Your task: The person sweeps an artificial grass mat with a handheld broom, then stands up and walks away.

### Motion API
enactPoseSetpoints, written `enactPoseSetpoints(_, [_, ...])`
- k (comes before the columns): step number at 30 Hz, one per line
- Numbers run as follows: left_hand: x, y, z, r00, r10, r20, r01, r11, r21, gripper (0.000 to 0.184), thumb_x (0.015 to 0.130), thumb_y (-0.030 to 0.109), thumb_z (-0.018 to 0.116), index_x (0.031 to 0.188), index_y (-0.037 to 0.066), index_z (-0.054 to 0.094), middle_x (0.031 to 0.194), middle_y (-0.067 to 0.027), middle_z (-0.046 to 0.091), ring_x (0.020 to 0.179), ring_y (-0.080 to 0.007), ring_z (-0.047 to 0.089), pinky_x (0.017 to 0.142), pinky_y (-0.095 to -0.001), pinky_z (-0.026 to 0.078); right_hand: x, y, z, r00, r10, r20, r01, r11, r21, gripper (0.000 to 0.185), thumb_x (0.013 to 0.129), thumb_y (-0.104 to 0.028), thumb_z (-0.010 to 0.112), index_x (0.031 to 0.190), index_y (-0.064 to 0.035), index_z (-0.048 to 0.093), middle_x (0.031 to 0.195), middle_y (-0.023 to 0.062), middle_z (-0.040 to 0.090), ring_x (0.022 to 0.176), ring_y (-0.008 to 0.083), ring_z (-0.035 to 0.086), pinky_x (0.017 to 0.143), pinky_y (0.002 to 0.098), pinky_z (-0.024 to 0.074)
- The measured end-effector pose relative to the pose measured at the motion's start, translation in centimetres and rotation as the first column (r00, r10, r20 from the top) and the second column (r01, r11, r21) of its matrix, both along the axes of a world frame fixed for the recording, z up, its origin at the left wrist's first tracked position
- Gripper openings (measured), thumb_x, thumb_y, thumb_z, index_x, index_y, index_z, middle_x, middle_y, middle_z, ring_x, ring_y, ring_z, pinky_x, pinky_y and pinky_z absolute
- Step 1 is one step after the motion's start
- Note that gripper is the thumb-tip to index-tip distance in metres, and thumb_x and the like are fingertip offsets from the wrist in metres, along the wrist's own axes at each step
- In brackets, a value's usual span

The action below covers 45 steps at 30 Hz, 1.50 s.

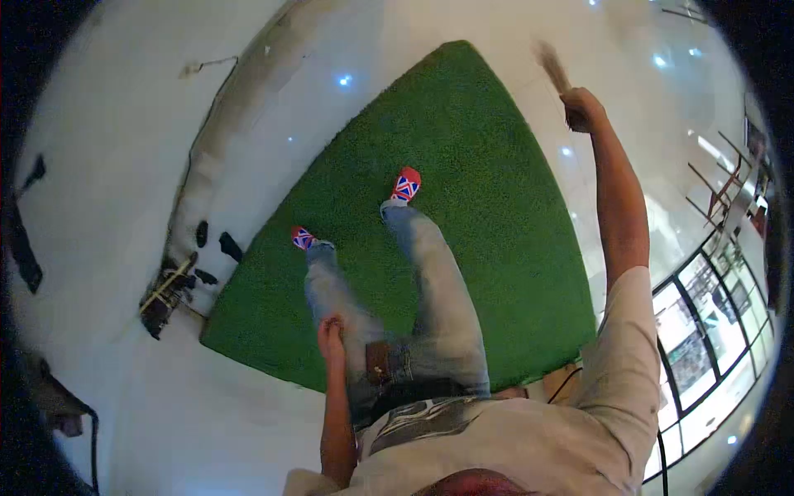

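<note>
My right hand (582, 110) is raised out to the right, past the edge of the green rug (463, 107), with its fingers closed round a brown, bristly brush (552, 68). The brush points up and away and is smeared by motion, so its exact shape is hard to make out. My left hand (332, 328) hangs low in front of my left thigh, beside the jeans (442, 285). Its fingers look curled in, and nothing shows in them. My feet, in red and blue patterned socks (405, 186), stand apart on the rug.
Dark shoes (230, 246) and a cluttered dark heap (161, 306) lie left of the rug. A cable (213, 107) runs along the wall's foot. To the right are wooden-legged furniture (724, 194) and a glass door (703, 331). A small box (562, 382) stands near the rug's edge.
</note>
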<state>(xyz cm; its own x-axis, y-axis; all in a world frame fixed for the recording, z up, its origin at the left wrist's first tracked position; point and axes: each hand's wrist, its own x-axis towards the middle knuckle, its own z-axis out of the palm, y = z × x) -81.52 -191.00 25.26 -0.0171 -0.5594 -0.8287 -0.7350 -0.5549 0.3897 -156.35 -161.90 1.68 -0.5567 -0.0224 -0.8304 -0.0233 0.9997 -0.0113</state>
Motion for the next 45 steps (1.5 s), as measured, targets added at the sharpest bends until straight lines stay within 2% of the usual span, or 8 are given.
enactPoseSetpoints(3, [-6.7,-3.8,0.8,0.989,0.007,-0.148,-0.004,1.000,0.022,0.022,0.085,0.020,0.054,0.104,0.009,0.059,0.092,-0.0042,0.060,0.074,-0.0130,0.057,0.066,-0.0298,0.048,0.8,10.4,4.3,0.975,-0.106,-0.195,0.087,0.991,-0.103,0.031,0.080,-0.037,0.060,0.062,-0.0140,0.051,0.050,0.0019,0.040,0.041,0.0166,0.043,0.040,0.0354,0.0379])
enactPoseSetpoints(6, [-14.6,-5.2,1.1,0.968,0.012,-0.252,-0.007,1.000,0.021,0.027,0.086,0.021,0.053,0.110,0.009,0.056,0.093,-0.0055,0.059,0.076,-0.0148,0.057,0.068,-0.0306,0.048,4.3,12.4,16.5,0.624,-0.715,0.315,0.761,0.648,-0.034,0.027,0.081,-0.036,0.061,0.084,-0.0096,0.055,0.063,0.0062,0.052,0.049,0.0164,0.051,0.041,0.0347,0.0425])
enactPoseSetpoints(15, [-21.6,-6.9,-6.6,0.728,-0.668,-0.152,0.679,0.671,0.298,0.034,0.091,0.020,0.043,0.120,0.004,0.053,0.112,-0.0089,0.059,0.093,-0.0163,0.056,0.084,-0.0305,0.044,15.5,16.6,24.3,0.208,-0.836,0.508,0.976,0.141,-0.167,0.052,0.079,-0.015,0.062,0.127,-0.0040,0.045,0.085,0.0073,0.058,0.061,0.0142,0.056,0.050,0.0275,0.0486])
enactPoseSetpoints(22, [-33.3,-8.1,-4.8,0.660,-0.724,-0.201,0.747,0.603,0.280,0.036,0.091,0.020,0.042,0.121,0.003,0.053,0.114,-0.0087,0.058,0.098,-0.0170,0.054,0.090,-0.0309,0.041,16.6,17.5,15.3,0.549,-0.836,0.028,0.836,0.548,-0.030,0.040,0.079,-0.028,0.062,0.111,-0.0043,0.061,0.074,0.0097,0.062,0.053,0.0147,0.054,0.047,0.0305,0.0447])
enactPoseSetpoints(29, [-46.4,-11.2,-4.7,0.607,-0.773,-0.184,0.789,0.558,0.258,0.037,0.091,0.020,0.040,0.122,0.002,0.053,0.116,-0.0085,0.058,0.105,-0.0183,0.052,0.096,-0.0316,0.038,6.4,2.0,11.3,0.579,-0.756,0.305,0.777,0.399,-0.487,0.031,0.077,-0.028,0.066,0.099,-0.0063,0.064,0.068,0.0028,0.060,0.043,0.0128,0.049,0.037,0.0303,0.0377])
enactPoseSetpoints(37, [-54.6,-9.5,0.0,0.546,-0.825,-0.148,0.824,0.497,0.271,0.037,0.091,0.017,0.039,0.122,0.000,0.052,0.118,-0.0093,0.056,0.109,-0.0193,0.050,0.098,-0.0318,0.036,-2.6,13.6,16.6,-0.128,-0.801,0.585,0.982,-0.020,0.188,0.025,0.079,-0.033,0.063,0.078,-0.0086,0.066,0.054,0.0017,0.053,0.042,0.0132,0.048,0.036,0.0313,0.0350])
enactPoseSetpoints(42, [-53.0,-11.9,-3.4,0.566,-0.803,-0.189,0.798,0.476,0.368,0.040,0.091,0.023,0.041,0.124,0.002,0.050,0.120,-0.0091,0.055,0.107,-0.0195,0.050,0.095,-0.0339,0.039,1.2,15.8,9.1,0.620,-0.716,0.321,0.762,0.647,-0.029,0.031,0.078,-0.037,0.064,0.080,-0.0056,0.066,0.054,0.0024,0.053,0.042,0.0134,0.048,0.038,0.0305,0.0369])
enactPoseSetpoints(45, [-54.6,-10.3,-2.0,0.523,-0.830,-0.194,0.818,0.425,0.388,0.041,0.091,0.024,0.042,0.124,0.002,0.050,0.120,-0.0090,0.055,0.106,-0.0195,0.051,0.095,-0.0339,0.039,-1.7,10.6,15.3,0.273,-0.801,0.532,0.962,0.235,-0.139,0.037,0.076,-0.039,0.066,0.090,-0.0046,0.067,0.061,0.0017,0.056,0.044,0.0116,0.049,0.038,0.0294,0.0373])
